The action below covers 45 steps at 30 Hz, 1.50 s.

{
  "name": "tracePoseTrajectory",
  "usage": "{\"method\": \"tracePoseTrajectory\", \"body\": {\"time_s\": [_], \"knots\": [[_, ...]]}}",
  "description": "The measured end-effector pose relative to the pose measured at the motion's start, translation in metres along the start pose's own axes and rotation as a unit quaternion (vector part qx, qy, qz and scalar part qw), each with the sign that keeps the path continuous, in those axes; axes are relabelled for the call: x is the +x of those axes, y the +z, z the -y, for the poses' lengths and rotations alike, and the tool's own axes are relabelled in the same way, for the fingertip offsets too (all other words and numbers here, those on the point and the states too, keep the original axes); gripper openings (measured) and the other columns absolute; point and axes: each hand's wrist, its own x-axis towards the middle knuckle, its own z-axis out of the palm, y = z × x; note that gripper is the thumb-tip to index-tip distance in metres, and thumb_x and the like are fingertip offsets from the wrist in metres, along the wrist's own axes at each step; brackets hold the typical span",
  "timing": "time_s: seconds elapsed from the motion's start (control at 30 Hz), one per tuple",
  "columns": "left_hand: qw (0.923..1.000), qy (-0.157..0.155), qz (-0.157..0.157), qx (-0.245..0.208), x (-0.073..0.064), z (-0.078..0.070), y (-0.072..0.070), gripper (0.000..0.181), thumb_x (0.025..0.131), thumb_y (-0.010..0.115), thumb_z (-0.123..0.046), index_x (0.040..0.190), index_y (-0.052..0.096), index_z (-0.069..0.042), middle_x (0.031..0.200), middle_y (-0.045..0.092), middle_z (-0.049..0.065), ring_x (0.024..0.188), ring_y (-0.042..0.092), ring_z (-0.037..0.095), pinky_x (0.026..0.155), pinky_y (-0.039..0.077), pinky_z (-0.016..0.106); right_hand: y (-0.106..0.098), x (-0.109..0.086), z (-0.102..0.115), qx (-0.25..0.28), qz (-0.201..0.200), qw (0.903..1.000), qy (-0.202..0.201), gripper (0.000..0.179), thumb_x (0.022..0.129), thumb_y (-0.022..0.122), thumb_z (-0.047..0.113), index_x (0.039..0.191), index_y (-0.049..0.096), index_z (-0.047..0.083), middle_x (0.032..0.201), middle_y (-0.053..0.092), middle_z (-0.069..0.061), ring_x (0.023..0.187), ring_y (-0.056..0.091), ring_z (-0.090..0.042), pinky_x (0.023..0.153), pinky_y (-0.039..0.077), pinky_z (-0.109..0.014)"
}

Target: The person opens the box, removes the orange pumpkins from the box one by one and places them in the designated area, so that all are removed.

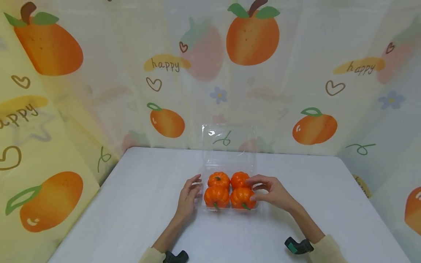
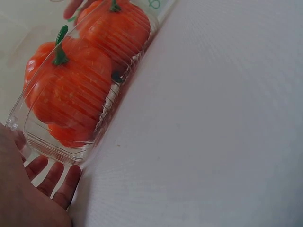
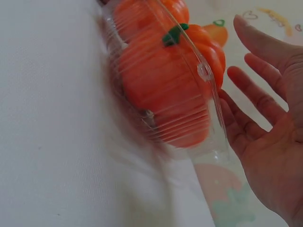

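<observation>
Several shiny, lobed orange pumpkins (image 1: pixel 216 196) with green stems sit in two rows inside a clear plastic clamshell box (image 1: pixel 227 210). Its transparent lid (image 1: pixel 229 146) stands raised at the back. At the box's left end is my left hand (image 1: pixel 187 197), with loosely bent fingers; in the left wrist view the fingertips (image 2: pixel 71 179) come right up to the end wall. My right hand (image 1: pixel 273 191) is at the right end, overlapping the right-hand pumpkins in the head view. The right wrist view has its fingers spread beside the box wall, around nothing.
The box stands on a white table (image 1: pixel 131 204). Behind and beside the table hangs a pale curtain (image 1: pixel 115 73) printed with fruit, hearts and lettering. Dark wrist straps with devices (image 1: pixel 298 246) sit at both sleeves.
</observation>
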Motion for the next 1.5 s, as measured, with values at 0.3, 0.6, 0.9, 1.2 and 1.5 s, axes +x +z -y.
{"method": "tracePoseTrajectory", "body": {"time_s": [0.3,0.6,0.9,1.2,1.5], "knots": [[0.9995,-0.003,-0.015,0.027,-0.001,0.013,0.000,0.038,0.096,0.042,-0.013,0.134,0.045,-0.012,0.125,0.050,0.013,0.107,0.054,0.029,0.082,0.053,0.032,0.018,0.000,0.013,-0.099,-0.001,0.9949,0.018,0.045,0.074,0.076,0.014,0.116,0.061,0.007,0.109,0.062,-0.007,0.093,0.053,-0.022,0.080,0.049,-0.036],[0.9999,-0.004,0.006,0.011,-0.006,-0.018,0.001,0.038,0.096,0.039,-0.004,0.133,0.044,-0.010,0.127,0.046,0.025,0.111,0.049,0.041,0.086,0.049,0.050,0.019,0.000,-0.015,-0.139,-0.007,0.9897,0.032,0.046,0.072,0.078,0.027,0.114,0.062,0.025,0.106,0.060,0.010,0.093,0.049,-0.012,0.076,0.045,-0.031],[0.9999,-0.004,0.011,0.006,-0.006,-0.020,0.001,0.039,0.096,0.039,-0.004,0.134,0.044,-0.011,0.128,0.045,0.024,0.112,0.048,0.040,0.088,0.048,0.049,0.016,-0.001,-0.010,-0.123,0.017,0.9917,0.032,0.048,0.078,0.071,0.032,0.124,0.057,0.025,0.121,0.054,0.011,0.121,0.043,-0.027,0.098,0.039,-0.052],[0.9999,0.004,0.013,0.009,-0.006,-0.020,0.001,0.038,0.096,0.039,-0.004,0.133,0.044,-0.011,0.127,0.046,0.025,0.111,0.049,0.041,0.087,0.047,0.052,0.008,0.000,-0.008,-0.088,0.056,0.9946,-0.003,0.039,0.086,0.064,0.019,0.125,0.058,0.021,0.130,0.048,0.000,0.128,0.036,-0.025,0.098,0.039,-0.052],[0.9999,0.008,0.014,0.001,-0.003,-0.010,0.001,0.038,0.096,0.039,-0.004,0.133,0.045,-0.009,0.127,0.046,0.024,0.110,0.050,0.038,0.086,0.049,0.050,-0.004,-0.001,-0.005,-0.069,0.128,0.9892,0.011,0.042,0.085,0.065,0.020,0.126,0.056,0.024,0.138,0.046,0.004,0.135,0.030,-0.019,0.105,0.024,-0.060]]}}
